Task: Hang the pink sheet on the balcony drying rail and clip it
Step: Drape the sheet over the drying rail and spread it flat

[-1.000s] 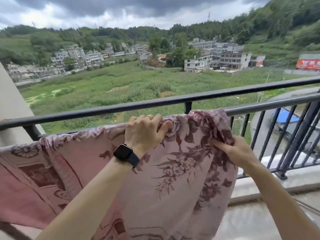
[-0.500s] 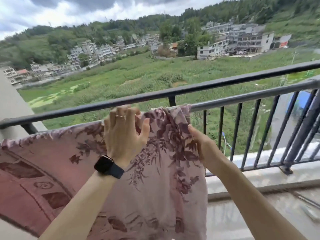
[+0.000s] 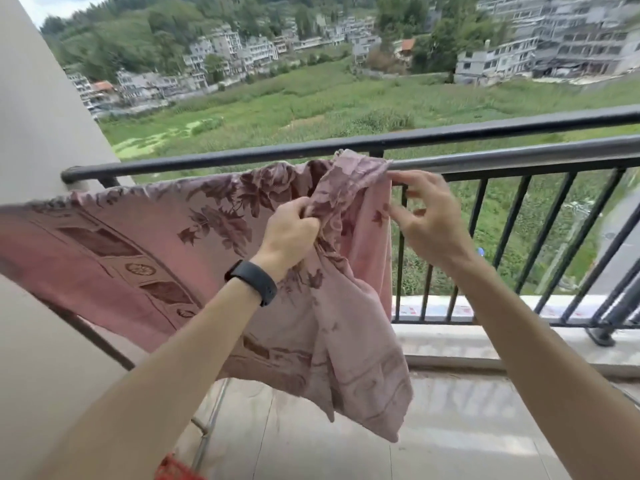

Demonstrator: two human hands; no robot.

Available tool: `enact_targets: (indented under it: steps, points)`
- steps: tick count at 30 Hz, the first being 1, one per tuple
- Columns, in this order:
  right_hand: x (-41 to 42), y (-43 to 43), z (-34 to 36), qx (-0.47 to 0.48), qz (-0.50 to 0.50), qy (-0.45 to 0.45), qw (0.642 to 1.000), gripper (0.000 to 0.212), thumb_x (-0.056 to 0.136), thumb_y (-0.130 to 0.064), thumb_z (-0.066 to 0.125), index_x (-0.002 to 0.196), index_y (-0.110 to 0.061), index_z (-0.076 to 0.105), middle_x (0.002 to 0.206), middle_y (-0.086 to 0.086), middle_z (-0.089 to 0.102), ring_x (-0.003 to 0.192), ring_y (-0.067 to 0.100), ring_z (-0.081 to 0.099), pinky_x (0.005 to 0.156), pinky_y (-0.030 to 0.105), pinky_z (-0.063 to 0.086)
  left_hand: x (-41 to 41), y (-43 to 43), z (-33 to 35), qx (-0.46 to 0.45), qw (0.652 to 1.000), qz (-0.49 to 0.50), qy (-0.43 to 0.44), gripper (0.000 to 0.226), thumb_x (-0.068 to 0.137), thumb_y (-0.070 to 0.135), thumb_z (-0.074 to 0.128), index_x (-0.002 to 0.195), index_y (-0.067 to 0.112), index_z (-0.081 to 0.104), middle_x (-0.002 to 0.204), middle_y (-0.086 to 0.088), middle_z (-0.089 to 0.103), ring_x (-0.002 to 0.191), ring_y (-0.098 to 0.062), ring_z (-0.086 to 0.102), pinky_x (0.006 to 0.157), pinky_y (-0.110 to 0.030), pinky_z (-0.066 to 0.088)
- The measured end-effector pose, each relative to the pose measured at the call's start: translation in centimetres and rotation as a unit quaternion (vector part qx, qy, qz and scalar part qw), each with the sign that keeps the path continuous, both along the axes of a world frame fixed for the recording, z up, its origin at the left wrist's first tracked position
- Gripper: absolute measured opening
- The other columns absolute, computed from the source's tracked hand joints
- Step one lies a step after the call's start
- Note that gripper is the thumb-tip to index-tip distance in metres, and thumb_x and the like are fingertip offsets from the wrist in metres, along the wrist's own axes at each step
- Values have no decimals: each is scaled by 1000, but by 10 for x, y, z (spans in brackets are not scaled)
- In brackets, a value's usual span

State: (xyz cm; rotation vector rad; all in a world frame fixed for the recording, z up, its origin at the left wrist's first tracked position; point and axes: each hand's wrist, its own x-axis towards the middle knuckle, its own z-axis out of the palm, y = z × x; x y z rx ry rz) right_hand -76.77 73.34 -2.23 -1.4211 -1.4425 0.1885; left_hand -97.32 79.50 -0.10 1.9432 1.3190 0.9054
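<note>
The pink sheet (image 3: 145, 258), printed with dark floral patterns, hangs over the silver drying rail (image 3: 502, 157) just inside the black balcony railing (image 3: 242, 155). My left hand (image 3: 291, 233), with a black watch on its wrist, is shut on a bunched fold of the sheet below the rail. My right hand (image 3: 426, 216) pinches the sheet's right edge with thumb and forefinger right at the rail, the other fingers spread. The sheet's right end droops in loose folds toward the floor. No clip is in view.
A beige wall (image 3: 38, 133) closes off the left side. Black vertical bars (image 3: 543, 244) run below the rails on the right. Something red (image 3: 173, 469) shows at the bottom edge on the tiled floor (image 3: 450, 427). Fields and buildings lie beyond.
My left hand has dropped from the top of the rail and now grips a fold lower down. My right hand has risen to the rail at the sheet's edge. The view has tilted downward.
</note>
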Motion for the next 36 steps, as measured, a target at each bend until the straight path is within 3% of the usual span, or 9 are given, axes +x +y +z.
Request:
enact_targets:
  steps: [4,7,11,15,19,22,28,32,36]
  points:
    - [-16,38,26,-23,-147,-290,945,77,82,-64,60,147,-28,38,145,-2,44,125,21,36,92,37,33,-35,18,41,-110,983,-16,-143,32,70,4,42,99,12,55,99,-18,62,91,-32,59,86,-45,48]
    - [-23,64,43,-108,-145,-359,916,62,84,-77,42,133,-40,52,124,-9,62,103,17,41,76,37,24,-51,27,55,-89,985,-38,-141,27,67,19,53,93,14,50,94,-14,57,88,-31,53,82,-45,42]
    - [-15,75,73,-113,-11,-314,943,39,85,-63,61,113,-38,69,108,-2,68,102,21,57,87,41,45,-57,21,59,57,996,-35,63,61,79,48,76,116,20,36,99,2,60,85,-15,60,68,-27,45]
    - [-3,90,86,-131,132,-169,968,15,89,-29,70,103,-25,74,106,-1,73,84,11,66,76,33,59,-60,26,52,239,934,25,264,60,83,5,60,119,30,19,90,-8,57,70,-31,59,66,-46,53]
    - [-6,125,107,-113,176,-88,974,17,100,-14,48,113,-10,59,110,5,65,98,23,62,85,39,55,-64,19,72,257,918,82,292,52,84,3,57,115,28,23,89,-8,53,66,-28,54,65,-45,51]
    - [-13,150,127,-118,231,-17,966,16,103,-18,42,110,-8,53,93,6,60,81,20,60,66,32,57,-81,11,85,251,913,151,284,41,85,23,68,110,26,36,96,-2,59,80,-25,60,72,-41,52]
    - [-47,197,165,-81,278,-220,931,24,96,-33,57,115,-24,69,100,9,67,69,13,58,60,20,45,-126,-4,101,24,982,187,-32,29,79,22,74,108,23,71,101,-1,76,103,-24,69,96,-46,51]
    - [-85,225,172,-28,286,-253,924,24,92,-37,64,109,-24,75,112,6,72,87,20,61,78,21,45,-141,-11,112,-152,954,122,-228,20,86,13,64,102,4,72,111,-16,70,103,-27,68,93,-36,51]
    - [-129,251,170,94,241,-274,927,30,92,-52,59,105,-30,75,102,5,75,87,27,68,70,28,50,-165,7,125,-60,960,206,-179,36,83,44,68,81,10,79,88,-6,74,85,-20,68,71,-23,50]
